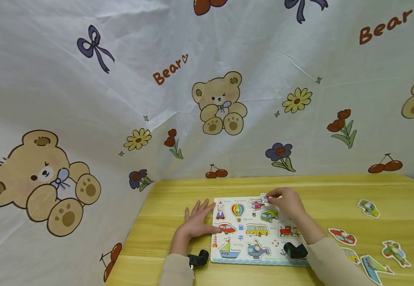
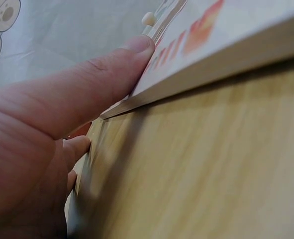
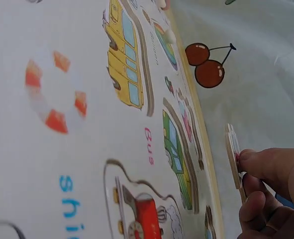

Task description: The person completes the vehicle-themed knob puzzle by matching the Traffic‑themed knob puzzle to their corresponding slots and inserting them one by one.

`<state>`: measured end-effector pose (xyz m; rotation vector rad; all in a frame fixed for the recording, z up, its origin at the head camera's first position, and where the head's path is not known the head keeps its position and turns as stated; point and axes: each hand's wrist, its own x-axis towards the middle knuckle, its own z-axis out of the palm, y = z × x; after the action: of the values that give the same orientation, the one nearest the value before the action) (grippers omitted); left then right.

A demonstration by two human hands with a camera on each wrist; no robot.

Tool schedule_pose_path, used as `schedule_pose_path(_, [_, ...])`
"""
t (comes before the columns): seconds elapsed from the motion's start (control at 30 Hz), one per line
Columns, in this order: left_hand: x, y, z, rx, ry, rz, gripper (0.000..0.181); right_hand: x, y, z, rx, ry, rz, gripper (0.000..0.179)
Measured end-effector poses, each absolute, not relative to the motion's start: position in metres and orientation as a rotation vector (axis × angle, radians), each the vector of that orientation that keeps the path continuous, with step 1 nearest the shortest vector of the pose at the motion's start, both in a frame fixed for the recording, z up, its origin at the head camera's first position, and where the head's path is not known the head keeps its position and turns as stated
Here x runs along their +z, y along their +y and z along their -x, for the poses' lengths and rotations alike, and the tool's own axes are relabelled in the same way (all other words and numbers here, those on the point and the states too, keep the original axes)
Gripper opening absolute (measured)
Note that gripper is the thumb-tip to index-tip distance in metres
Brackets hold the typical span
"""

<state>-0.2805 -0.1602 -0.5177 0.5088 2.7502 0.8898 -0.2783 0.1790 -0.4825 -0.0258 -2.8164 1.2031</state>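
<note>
A wooden peg puzzle board (image 1: 240,202) printed with vehicles lies on the table. My left hand (image 1: 197,223) is at its left edge, fingers spread on the tabletop and thumb (image 2: 137,47) pressing on the board's rim. Over the board's far edge, my right hand (image 1: 288,201) pinches a pink-and-white puzzle piece (image 3: 232,152) between thumb and fingers. It is tilted on edge, beside the printed pink helicopter recess (image 1: 255,204). The balloon piece (image 1: 238,210) and rocket piece (image 1: 220,210), both with pegs, sit in the board.
Loose puzzle pieces lie on the table to the right: a green truck (image 1: 369,208), a red car (image 1: 343,236), a yellow bus (image 1: 351,255), a sailboat (image 1: 373,269) and a green aircraft-shaped one (image 1: 395,253). A bear-printed cloth (image 1: 257,159) hangs behind the table (image 1: 178,188).
</note>
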Motion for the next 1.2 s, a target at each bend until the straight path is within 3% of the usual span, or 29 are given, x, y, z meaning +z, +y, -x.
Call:
schedule_pose_path(0.6, [-0.520, -0.161, 0.282, 0.881, 2.758, -0.510, 0.094, -0.494, 0.144, 0.284, 1.262, -2.841, 0.052, 0.012])
schedule_pose_path(1.2, [-0.517, -0.160, 0.281, 0.896, 2.747, -0.517, 0.094, -0.499, 0.138, 0.292, 1.141, -2.900, 0.076, 0.010])
